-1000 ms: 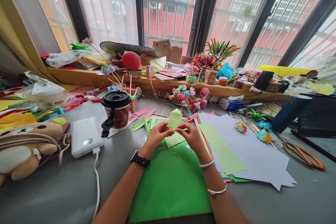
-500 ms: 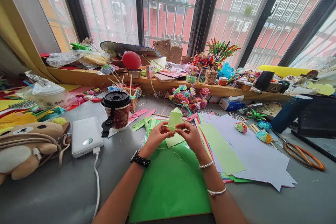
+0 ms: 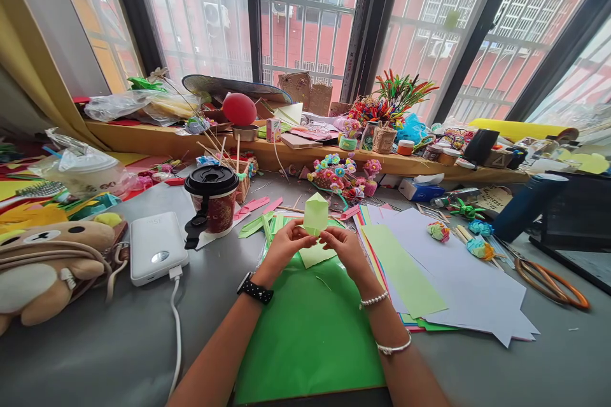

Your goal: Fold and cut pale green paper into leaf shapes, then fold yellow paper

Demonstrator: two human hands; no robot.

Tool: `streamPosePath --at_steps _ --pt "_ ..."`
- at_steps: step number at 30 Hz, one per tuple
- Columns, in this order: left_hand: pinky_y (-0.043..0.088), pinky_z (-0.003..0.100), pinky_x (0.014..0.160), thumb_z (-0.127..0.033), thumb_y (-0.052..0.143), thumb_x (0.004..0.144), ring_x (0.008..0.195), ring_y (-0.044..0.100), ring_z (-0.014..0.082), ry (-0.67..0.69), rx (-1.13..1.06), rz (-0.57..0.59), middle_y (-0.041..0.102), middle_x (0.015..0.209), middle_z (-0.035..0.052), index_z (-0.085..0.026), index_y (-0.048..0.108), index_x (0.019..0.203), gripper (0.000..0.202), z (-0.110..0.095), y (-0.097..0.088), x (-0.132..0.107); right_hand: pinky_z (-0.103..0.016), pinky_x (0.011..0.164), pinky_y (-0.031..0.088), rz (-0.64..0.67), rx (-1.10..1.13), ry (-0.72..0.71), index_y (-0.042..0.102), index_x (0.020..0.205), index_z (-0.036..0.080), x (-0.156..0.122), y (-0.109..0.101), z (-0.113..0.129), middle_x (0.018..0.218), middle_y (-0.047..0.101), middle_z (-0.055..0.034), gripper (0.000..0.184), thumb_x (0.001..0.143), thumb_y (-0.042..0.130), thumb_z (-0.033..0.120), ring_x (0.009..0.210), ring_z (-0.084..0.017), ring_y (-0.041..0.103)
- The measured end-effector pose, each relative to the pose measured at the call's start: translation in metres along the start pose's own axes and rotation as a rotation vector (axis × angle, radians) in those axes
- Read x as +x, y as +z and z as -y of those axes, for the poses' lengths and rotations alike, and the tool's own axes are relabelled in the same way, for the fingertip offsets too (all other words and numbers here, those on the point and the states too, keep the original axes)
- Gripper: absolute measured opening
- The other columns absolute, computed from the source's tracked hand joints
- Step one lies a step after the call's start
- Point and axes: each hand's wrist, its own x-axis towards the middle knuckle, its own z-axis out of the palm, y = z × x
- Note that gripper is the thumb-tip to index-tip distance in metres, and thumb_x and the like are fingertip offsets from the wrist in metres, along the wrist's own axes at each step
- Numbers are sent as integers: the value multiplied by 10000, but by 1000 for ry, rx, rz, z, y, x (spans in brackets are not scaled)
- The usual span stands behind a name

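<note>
A small light-green folded paper point(image 3: 316, 211) with a pointed top is held upright between both hands. My left hand point(image 3: 288, 247) pinches its lower left edge, and my right hand point(image 3: 345, 249) pinches the lower right, thumbs close together. Just below the fingers, another light-green paper piece point(image 3: 317, 256) lies on the shiny green mat point(image 3: 310, 331). Left of the hands are folded green paper strips point(image 3: 260, 225). To the right, a longer light-green paper strip point(image 3: 405, 273) rests on a stack of white paper point(image 3: 458, 267).
A lidded coffee cup point(image 3: 212, 203) and a white power bank point(image 3: 157, 248) with a cable stand left, beside a plush bear point(image 3: 52, 261). Scissors point(image 3: 548, 280) lie at right, near paper flowers point(image 3: 438, 232). A cluttered sill point(image 3: 305, 152) runs along the windows.
The folded paper has shifted slightly left and tilted upright, its pointed top a bit lower and more face-on. My hands have barely moved and keep their pinch.
</note>
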Motion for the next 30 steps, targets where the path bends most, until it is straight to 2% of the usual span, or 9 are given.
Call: streamPosePath --at_steps 9,25,30 --pt "444 306 673 -297 725 519 675 609 175 -22 22 36 616 629 3 -130 494 925 496 1 0 0 -244 563 438 -98 -64 -9 632 635 152 0 1 -3 598 591 -6 196 675 597 340 563 -112 517" --pt "438 298 675 -317 708 550 697 600 175 -57 53 59 630 683 29 -142 519 924 455 0 1 -1 -242 548 411 -122 -144 -23 604 630 151 0 2 -3 588 577 -9 217 687 577 359 544 -118 501" --pt "422 281 644 -332 688 567 687 580 163 -18 57 -10 630 719 44 -131 523 921 439 2 -2 1 -235 537 397 -111 -202 -32 591 615 154 0 1 -3 577 565 -5 217 690 575 356 545 -117 499"
